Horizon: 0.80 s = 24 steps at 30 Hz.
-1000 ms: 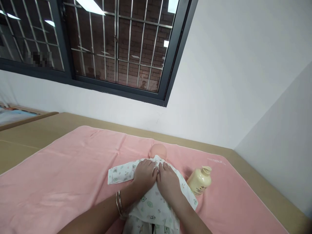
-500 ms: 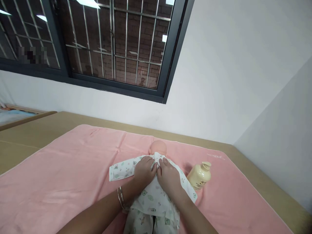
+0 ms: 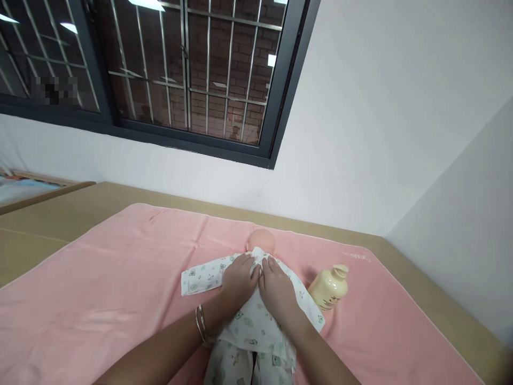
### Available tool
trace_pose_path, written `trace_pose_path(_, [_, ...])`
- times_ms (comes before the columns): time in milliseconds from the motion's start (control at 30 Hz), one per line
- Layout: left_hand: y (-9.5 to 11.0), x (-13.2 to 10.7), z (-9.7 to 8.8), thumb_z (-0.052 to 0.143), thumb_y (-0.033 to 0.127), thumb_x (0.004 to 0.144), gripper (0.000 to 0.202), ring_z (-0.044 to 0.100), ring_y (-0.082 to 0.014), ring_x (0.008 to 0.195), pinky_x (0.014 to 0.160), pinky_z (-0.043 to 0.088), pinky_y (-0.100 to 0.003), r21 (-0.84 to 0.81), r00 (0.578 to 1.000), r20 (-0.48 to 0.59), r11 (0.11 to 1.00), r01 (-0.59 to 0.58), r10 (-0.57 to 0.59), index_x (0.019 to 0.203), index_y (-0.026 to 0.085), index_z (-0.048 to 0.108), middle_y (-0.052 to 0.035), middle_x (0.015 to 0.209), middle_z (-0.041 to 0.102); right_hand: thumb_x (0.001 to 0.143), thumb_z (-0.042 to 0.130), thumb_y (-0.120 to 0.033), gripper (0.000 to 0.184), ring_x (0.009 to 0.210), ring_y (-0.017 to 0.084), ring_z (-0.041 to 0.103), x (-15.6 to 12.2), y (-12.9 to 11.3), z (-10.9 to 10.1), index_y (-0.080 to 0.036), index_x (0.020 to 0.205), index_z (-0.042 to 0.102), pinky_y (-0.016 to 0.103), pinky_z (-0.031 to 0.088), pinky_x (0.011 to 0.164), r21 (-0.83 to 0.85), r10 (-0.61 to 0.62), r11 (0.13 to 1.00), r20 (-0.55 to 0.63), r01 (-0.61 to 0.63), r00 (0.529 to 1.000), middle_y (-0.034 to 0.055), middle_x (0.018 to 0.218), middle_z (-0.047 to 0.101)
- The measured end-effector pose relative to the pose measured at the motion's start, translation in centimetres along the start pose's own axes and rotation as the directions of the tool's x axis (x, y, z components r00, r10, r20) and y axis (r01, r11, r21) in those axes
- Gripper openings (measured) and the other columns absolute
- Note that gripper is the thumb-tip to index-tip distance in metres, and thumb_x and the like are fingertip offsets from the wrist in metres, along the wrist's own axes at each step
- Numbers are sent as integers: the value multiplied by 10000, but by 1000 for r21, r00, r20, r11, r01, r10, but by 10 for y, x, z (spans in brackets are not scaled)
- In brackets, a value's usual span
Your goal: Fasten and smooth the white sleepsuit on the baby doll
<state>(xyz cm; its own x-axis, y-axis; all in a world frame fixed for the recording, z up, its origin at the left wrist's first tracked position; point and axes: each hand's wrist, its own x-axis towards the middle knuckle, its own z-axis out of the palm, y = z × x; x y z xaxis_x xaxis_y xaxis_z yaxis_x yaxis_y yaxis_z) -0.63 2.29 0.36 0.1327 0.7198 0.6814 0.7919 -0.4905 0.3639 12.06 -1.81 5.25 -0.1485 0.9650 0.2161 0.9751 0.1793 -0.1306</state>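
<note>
A doll lies on its back, its round bald head point(image 3: 261, 241) pointing away from me. It wears a white printed baby top point(image 3: 252, 326) with long sleeves spread to both sides, and matching baby trousers point(image 3: 232, 363). Close to the neckline, my left hand point(image 3: 240, 278) pinches the top's front with bent fingers. My right hand point(image 3: 277, 283) grips the cloth right beside it, thumbs nearly touching. Whatever small fastening may lie between the fingertips is hidden. Just beyond the right-hand sleeve stands a pale yellow pump bottle point(image 3: 329, 289).
A pink mat point(image 3: 120, 267) with a white edge covers much of the wooden surface point(image 3: 92, 206). Behind it rises a white wall point(image 3: 340, 133) with a dark-framed barred window point(image 3: 192, 69). Another mattress-like bluish item point(image 3: 24, 190) shows at far left.
Almost nothing differs. Both hands stay at the neckline of the top, with only a tiny shift of the whole view.
</note>
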Motion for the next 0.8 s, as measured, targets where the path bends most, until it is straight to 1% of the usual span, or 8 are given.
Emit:
trace_pose_path(100, [-4,1,3,501,352,879,304,611,-274,1043,928,494,-436,34,999,27,998,45,-46,1082,159,618,-129,1067,681,942,327,-234,516,1377,211,336,3,5,-1,-69,1422,424,331,272,1135,38,42,998,6,-42,999,137,1436,439])
trace_pose_path(167, [-8,3,7,506,361,875,354,586,-291,1100,957,474,-460,22,998,56,999,25,-26,1137,141,599,-143,1119,664,941,332,-251,544,1392,228,304,9,10,0,-38,1439,387,348,250,1147,52,37,998,23,-38,999,154,1464,393])
trace_pose_path(267, [-11,6,10,489,319,883,351,559,-290,1156,993,447,-484,-15,997,73,999,-33,34,1181,158,581,-133,1187,642,939,332,-238,562,1409,250,264,16,15,4,-14,1453,349,379,218,1161,53,0,999,41,-2,999,176,1497,324])
trace_pose_path(367, [-10,6,10,441,265,909,317,577,-258,1134,1004,451,-466,-72,991,53,991,-116,120,1171,161,586,-128,1188,645,946,317,-212,537,1405,244,274,16,12,6,-31,1449,368,374,219,1162,41,-36,999,36,35,999,168,1499,324])
trace_pose_path(467, [-5,3,6,414,237,920,269,623,-224,1032,960,495,-420,-108,987,-13,981,-161,160,1073,169,624,-113,1101,680,948,316,-183,498,1386,227,317,8,4,5,-64,1416,435,348,251,1148,17,-50,999,26,50,998,147,1469,388])
trace_pose_path(600, [-2,-1,4,482,254,893,196,647,-229,962,904,528,-411,-86,990,-77,989,-124,118,953,188,656,-95,1009,706,946,310,-171,467,1346,217,383,-1,0,0,-90,1365,500,331,306,1114,12,9,1000,0,-9,1000,132,1403,480])
trace_pose_path(700, [-4,-2,6,523,266,866,241,626,-257,1039,933,515,-440,-83,996,-70,995,-56,50,1054,173,641,-108,1067,694,955,332,-252,473,1344,235,383,3,6,0,-83,1364,499,348,322,1107,59,44,997,6,-45,999,138,1422,455])
trace_pose_path(800, [-8,-1,9,527,283,855,353,587,-285,1119,973,485,-476,-83,1000,-13,996,-16,15,1174,146,595,-129,1156,664,941,338,-258,536,1398,255,287,10,15,5,-34,1424,405,393,235,1155,69,12,998,16,-13,1000,167,1488,346])
